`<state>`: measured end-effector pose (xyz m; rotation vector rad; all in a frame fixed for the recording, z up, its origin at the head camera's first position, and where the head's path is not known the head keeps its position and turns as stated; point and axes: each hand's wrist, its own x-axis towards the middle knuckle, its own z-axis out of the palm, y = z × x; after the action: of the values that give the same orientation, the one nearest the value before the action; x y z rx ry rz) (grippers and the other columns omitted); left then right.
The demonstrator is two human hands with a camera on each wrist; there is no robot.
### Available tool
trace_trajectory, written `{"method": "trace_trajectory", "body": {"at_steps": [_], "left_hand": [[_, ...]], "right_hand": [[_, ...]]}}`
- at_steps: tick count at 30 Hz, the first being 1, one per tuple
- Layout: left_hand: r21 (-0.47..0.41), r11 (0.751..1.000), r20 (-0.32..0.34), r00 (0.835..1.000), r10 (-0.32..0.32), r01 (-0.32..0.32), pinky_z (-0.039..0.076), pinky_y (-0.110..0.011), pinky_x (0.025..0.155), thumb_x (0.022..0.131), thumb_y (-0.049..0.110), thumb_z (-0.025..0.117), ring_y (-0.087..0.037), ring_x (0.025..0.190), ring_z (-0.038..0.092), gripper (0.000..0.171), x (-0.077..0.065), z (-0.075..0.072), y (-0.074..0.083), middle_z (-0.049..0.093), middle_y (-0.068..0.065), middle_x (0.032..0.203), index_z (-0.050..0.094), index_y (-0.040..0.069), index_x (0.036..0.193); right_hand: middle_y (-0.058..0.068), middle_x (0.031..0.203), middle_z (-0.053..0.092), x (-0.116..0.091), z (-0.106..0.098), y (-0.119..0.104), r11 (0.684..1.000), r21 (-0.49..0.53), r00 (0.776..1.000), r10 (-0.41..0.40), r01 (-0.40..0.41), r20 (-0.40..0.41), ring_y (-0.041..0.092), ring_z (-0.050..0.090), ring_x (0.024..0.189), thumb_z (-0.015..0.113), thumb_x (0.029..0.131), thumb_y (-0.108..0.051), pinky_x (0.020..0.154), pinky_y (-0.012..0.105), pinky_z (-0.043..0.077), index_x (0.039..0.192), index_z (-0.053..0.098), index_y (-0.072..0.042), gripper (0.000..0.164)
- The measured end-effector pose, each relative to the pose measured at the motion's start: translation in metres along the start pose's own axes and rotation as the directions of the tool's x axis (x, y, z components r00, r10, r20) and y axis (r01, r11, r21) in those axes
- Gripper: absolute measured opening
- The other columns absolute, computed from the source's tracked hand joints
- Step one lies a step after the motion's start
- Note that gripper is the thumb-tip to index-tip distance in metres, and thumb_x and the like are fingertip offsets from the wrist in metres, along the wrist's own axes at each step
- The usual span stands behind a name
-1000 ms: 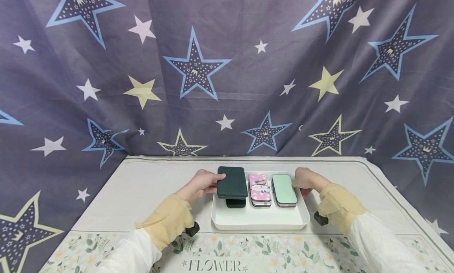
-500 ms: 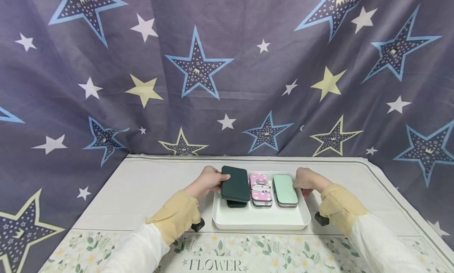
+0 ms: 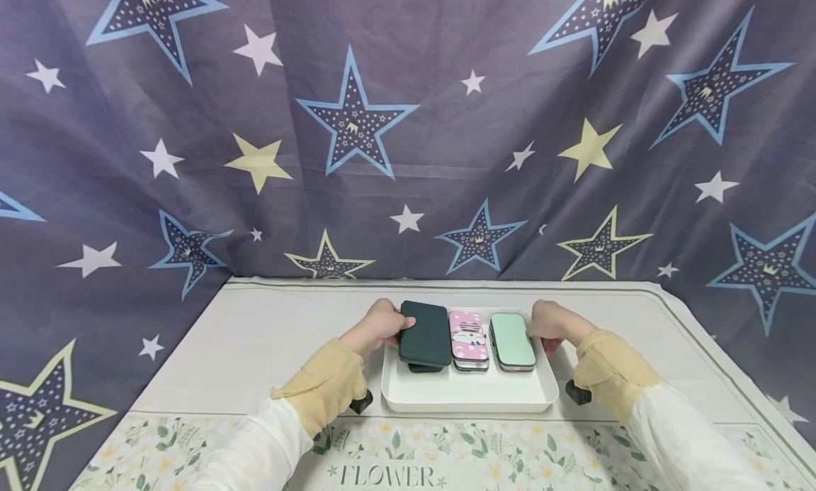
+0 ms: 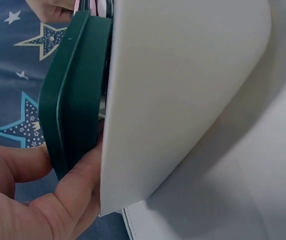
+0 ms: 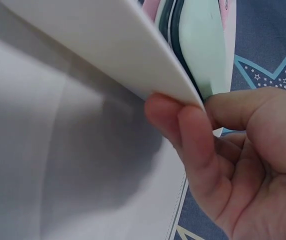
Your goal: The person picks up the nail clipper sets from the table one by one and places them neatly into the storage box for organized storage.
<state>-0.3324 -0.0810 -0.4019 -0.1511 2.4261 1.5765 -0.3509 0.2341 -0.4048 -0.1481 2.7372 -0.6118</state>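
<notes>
My left hand (image 3: 380,322) pinches the near-left edge of a dark green flat case (image 3: 426,334), thumb on top, in the head view. The case lies slightly askew over another dark case (image 3: 424,368), of which only the front end shows. Both are at the left of a white tray (image 3: 468,399). In the left wrist view the green case (image 4: 78,85) sits right at the tray wall (image 4: 173,100). With thumb and fingers on either side, my right hand (image 5: 223,140) grips the tray's right rim. Beside its thumb is a mint green case (image 5: 203,45).
A pink patterned case (image 3: 468,337) lies mid-tray, on top of another item, between the dark green and mint ones. The tray rests on a pale tablecloth (image 3: 268,342) with a floral front band. A star-patterned curtain (image 3: 357,215) hangs right behind the table.
My left hand has moved right and slightly down with the dark green case, which now covers more of the dark case below it. The right hand has stayed at the tray rim.
</notes>
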Motion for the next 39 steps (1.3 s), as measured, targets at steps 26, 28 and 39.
{"method": "trace_trajectory", "body": {"at_steps": [26,28,39], "left_hand": [[0.602,0.791,-0.011,0.989,0.146,-0.11,0.05,-0.023,0.041,0.089,0.012,0.063,-0.018,0.045,0.061,0.036,-0.005,0.01,0.016,0.059,-0.013,0.069,0.056,-0.014,0.113],[0.601,0.792,-0.021,0.989,0.146,-0.104,0.05,-0.023,0.041,0.088,0.011,0.064,-0.018,0.046,0.062,0.036,-0.006,0.009,0.016,0.062,-0.015,0.072,0.056,-0.014,0.112],[0.622,0.778,-0.026,0.991,0.128,-0.084,0.048,-0.02,0.04,0.086,0.003,0.06,-0.023,0.054,0.067,0.024,-0.009,0.009,0.019,0.062,-0.013,0.065,0.061,-0.014,0.104]], "right_hand": [[0.011,0.056,0.06,0.0,-0.003,0.0,1.0,0.002,1.0,0.015,-0.015,0.015,0.014,0.059,0.042,0.053,0.081,-0.003,0.045,0.026,0.054,0.079,0.057,0.004,0.008],[0.011,0.055,0.06,0.0,-0.003,0.0,1.0,0.001,1.0,0.011,-0.011,0.012,0.014,0.059,0.042,0.053,0.081,-0.003,0.044,0.026,0.054,0.078,0.056,0.003,0.008],[0.008,0.053,0.058,-0.002,-0.004,0.001,1.0,0.012,0.999,0.006,-0.007,0.033,0.011,0.056,0.04,0.052,0.082,-0.003,0.044,0.025,0.053,0.075,0.056,0.0,0.009]]}}
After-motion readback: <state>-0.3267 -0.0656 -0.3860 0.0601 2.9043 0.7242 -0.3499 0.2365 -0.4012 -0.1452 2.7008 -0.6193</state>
